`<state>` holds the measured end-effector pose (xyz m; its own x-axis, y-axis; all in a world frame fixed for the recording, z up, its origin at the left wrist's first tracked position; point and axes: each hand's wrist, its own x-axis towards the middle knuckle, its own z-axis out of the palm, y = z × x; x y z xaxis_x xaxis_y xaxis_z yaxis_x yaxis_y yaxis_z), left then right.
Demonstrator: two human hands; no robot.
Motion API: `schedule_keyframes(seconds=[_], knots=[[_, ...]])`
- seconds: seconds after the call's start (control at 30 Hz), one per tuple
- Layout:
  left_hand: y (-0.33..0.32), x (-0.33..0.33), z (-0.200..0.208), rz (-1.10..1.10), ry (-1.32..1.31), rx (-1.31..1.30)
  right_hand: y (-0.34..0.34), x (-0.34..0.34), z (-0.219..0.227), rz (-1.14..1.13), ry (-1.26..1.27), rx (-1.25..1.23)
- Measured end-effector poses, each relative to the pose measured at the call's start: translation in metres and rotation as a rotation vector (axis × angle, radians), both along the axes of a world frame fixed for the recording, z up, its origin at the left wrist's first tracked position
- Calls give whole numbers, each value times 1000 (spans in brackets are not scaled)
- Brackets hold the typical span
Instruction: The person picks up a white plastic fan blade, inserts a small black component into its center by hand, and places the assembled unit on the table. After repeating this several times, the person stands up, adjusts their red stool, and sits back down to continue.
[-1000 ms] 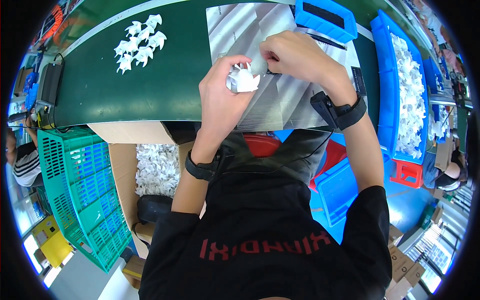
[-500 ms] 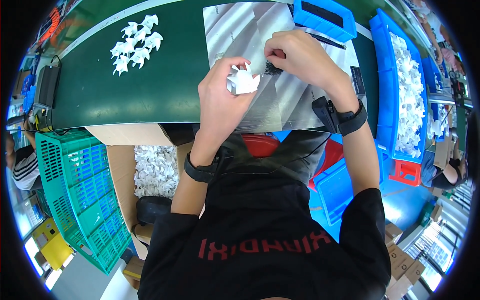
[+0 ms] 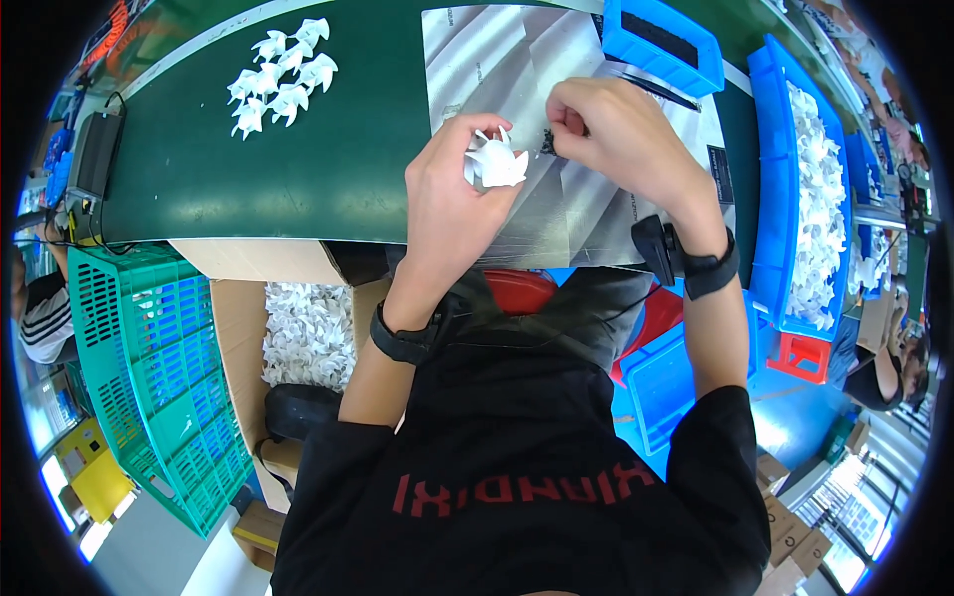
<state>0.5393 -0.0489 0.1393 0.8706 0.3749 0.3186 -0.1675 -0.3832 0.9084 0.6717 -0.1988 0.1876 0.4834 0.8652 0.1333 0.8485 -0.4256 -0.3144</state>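
Observation:
My left hand (image 3: 449, 189) is closed around a small white fan wheel (image 3: 497, 164) with curved pointed blades, held above the left part of a silvery sheet (image 3: 542, 219). To its right, my right hand (image 3: 624, 129) is curled in a pinch, thumb against the fingers. Whatever lies between those fingertips is hidden. A little pile of tiny black parts (image 3: 548, 145) shows beside the right fingertips, partly covered by them. Several more white fan wheels (image 3: 288, 96) stand grouped on the green tabletop (image 3: 328, 189) at the far left.
Black tweezers (image 3: 660, 92) lie near a blue bin of black material (image 3: 614, 50). On the right stands a long blue crate (image 3: 771, 189) of white fan wheels. An open cardboard box (image 3: 238, 343) of white pieces and a green crate (image 3: 159, 397) are at the lower left.
The whole view has shifted slightly. My right fingertips now cover more of the black pile. The left hand keeps hold of the fan wheel, which is tilted a little differently.

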Motion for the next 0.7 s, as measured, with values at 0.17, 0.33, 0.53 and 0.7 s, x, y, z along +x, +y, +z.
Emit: schedule_keyframes(seconds=[0.17, 0.33, 0.53, 0.7], knots=[[0, 0, 1, -14, 6, -64, -6, 5, -11, -61, 7, 90], [2, 4, -2, -13, -91, 24, -3, 9, -17, -6, -37, 40], [4, 3, 8, -62, -27, 68, 7, 7, -1, 1, -75, -125], [2, 0, 3, -49, -34, 75, 9, 6, -7, 72, -100, -177]])
